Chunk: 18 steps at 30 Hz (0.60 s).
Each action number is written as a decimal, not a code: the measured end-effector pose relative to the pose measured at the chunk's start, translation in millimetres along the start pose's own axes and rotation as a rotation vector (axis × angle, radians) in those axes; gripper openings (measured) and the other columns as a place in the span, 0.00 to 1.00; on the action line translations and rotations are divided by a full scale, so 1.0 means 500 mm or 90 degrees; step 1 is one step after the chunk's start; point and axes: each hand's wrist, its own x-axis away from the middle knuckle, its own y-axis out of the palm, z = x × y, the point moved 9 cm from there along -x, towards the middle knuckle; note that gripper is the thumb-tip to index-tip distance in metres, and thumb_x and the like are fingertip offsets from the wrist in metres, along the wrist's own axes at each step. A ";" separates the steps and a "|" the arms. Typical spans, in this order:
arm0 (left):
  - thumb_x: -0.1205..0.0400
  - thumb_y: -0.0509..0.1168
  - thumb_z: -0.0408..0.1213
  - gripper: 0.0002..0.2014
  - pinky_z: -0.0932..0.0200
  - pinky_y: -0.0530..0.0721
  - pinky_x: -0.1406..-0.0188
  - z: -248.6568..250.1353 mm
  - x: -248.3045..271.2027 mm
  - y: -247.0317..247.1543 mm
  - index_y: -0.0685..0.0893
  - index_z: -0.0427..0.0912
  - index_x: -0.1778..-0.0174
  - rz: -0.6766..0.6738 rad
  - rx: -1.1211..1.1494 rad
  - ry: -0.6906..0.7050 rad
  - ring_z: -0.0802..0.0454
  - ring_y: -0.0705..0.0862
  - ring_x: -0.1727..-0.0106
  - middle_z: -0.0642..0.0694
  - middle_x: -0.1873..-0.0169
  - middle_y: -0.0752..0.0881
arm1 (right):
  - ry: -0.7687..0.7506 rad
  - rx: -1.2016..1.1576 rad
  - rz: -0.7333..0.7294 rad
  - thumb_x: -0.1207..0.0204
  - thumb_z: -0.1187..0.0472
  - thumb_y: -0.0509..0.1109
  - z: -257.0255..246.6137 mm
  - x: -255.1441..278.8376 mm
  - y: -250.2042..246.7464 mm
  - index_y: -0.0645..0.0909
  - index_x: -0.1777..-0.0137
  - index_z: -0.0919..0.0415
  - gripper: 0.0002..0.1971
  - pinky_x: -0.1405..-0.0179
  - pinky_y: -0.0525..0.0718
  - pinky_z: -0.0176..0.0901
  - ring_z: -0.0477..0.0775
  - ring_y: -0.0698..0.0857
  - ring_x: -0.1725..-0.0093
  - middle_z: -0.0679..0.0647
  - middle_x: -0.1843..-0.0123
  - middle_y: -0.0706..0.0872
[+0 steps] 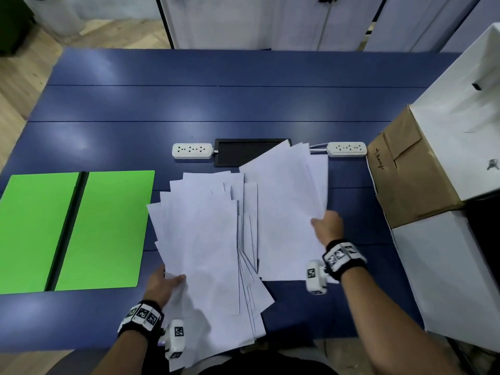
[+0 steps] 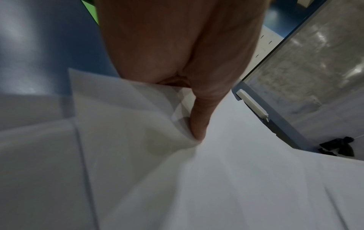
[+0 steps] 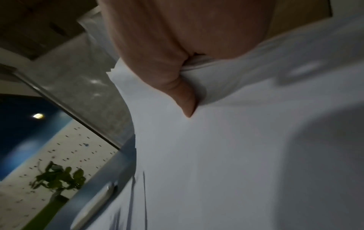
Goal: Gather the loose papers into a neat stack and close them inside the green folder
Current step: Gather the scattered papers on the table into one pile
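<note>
While the left hand (image 1: 162, 286) and right hand (image 1: 328, 223) each pinch a fanned sheaf of papers (image 1: 205, 239) at centre frame, loosely held sheets may slip before reaching the green folder (image 1: 105, 226) at left.

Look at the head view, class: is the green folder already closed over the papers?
No: the green folder lies open and flat on the table, while the papers sit beside it.

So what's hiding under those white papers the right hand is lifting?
Behind the white papers, one corner of the black rectangular tray and blue table show. Everything directly beneath is covered.
</note>
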 end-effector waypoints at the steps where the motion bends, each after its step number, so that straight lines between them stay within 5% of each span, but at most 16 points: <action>1: 0.28 0.78 0.32 0.20 0.38 0.87 0.43 -0.003 -0.002 0.001 0.85 0.39 0.41 -0.005 -0.001 -0.004 0.39 0.90 0.48 0.42 0.50 0.92 | -0.007 -0.012 0.022 0.26 0.68 0.74 -0.002 -0.004 -0.042 0.86 0.43 0.79 0.16 0.46 0.88 0.57 0.72 0.90 0.43 0.74 0.45 0.90; 6: 0.29 0.78 0.28 0.19 0.43 0.89 0.48 0.011 -0.005 0.019 0.86 0.38 0.42 -0.026 0.043 -0.011 0.38 0.90 0.49 0.41 0.51 0.93 | 0.001 -0.197 0.030 0.26 0.65 0.79 -0.002 0.016 -0.150 0.83 0.43 0.75 0.16 0.45 0.87 0.57 0.66 0.90 0.46 0.67 0.48 0.89; 10: 0.32 0.78 0.26 0.17 0.52 0.86 0.59 0.039 0.012 0.043 0.87 0.34 0.47 -0.050 0.092 -0.030 0.38 0.90 0.57 0.36 0.57 0.93 | -0.011 -0.390 -0.111 0.33 0.72 0.82 -0.025 0.068 -0.037 0.88 0.47 0.70 0.14 0.43 0.89 0.63 0.66 0.92 0.49 0.66 0.48 0.92; 14: 0.33 0.79 0.45 0.22 0.44 0.87 0.49 0.023 0.000 0.049 0.88 0.34 0.48 -0.035 0.151 -0.086 0.39 0.90 0.53 0.34 0.52 0.93 | 0.049 -0.406 -0.215 0.34 0.77 0.81 -0.020 0.145 0.177 0.88 0.46 0.71 0.16 0.43 0.89 0.57 0.66 0.91 0.47 0.65 0.48 0.92; 16: 0.31 0.72 0.68 0.36 0.40 0.86 0.39 -0.009 -0.024 0.048 0.89 0.37 0.45 -0.026 0.150 -0.141 0.40 0.90 0.47 0.39 0.48 0.92 | 0.082 -0.307 -0.223 0.33 0.73 0.82 0.004 0.179 0.264 0.89 0.43 0.71 0.17 0.45 0.89 0.50 0.61 0.91 0.46 0.61 0.47 0.92; 18: 0.32 0.64 0.78 0.43 0.44 0.87 0.44 -0.006 -0.025 0.053 0.90 0.38 0.47 -0.049 0.132 -0.174 0.40 0.91 0.49 0.41 0.52 0.94 | 0.070 -0.129 -0.186 0.32 0.64 0.81 0.018 0.202 0.303 0.89 0.41 0.64 0.19 0.41 0.87 0.50 0.60 0.87 0.40 0.57 0.37 0.88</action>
